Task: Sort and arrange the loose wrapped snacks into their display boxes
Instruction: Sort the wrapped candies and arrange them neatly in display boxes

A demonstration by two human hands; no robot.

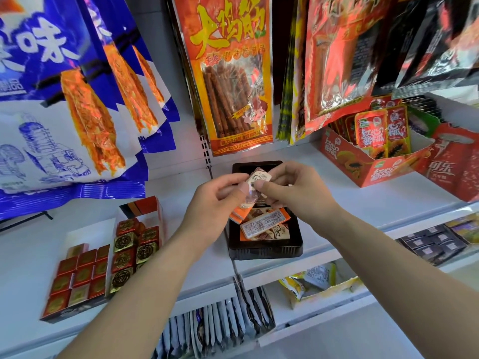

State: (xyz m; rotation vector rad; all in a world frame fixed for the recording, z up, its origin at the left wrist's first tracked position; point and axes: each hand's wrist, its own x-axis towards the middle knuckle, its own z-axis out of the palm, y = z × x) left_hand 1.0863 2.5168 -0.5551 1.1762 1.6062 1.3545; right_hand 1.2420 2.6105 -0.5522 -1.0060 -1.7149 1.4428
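Nearest the camera, below the front edge of the white shelf point(337, 203), a lower tier holds a row of upright grey-and-white foil sachets point(228, 325) and, to their right, a torn-open cardboard carton with yellow and white packets point(315, 281).

On the shelf near its front left corner stands a flat display tray of square red-and-gold foil-wrapped pieces point(77, 278). Just beside it, on its right, a second white-walled box contains larger red and gold embossed foil squares point(129, 252).

At the shelf centre, reaching the front edge, lies a black rectangular plastic display tray point(264, 251). Inside it rest several loose orange-and-white wrapped snack bars point(264, 224), lying flat and overlapping at mixed angles; one shows its barcode side.

Above the tray, the left hand point(215, 203) and the right hand point(298, 193) meet. Both pinch one small white-and-brown wrapped snack bar point(259, 181), thumb and forefinger of each hand closed on it, with its clear wrapper end between the thumbs. The bar is clear of the tray contents.

Toward the right rear of the shelf stands an open red-orange cardboard display box of upright red papaya-print packets point(373, 141).

Farthest back hang large blue-and-white snack bags point(64, 99) at left and orange bags of brown sticks point(230, 73) at centre.
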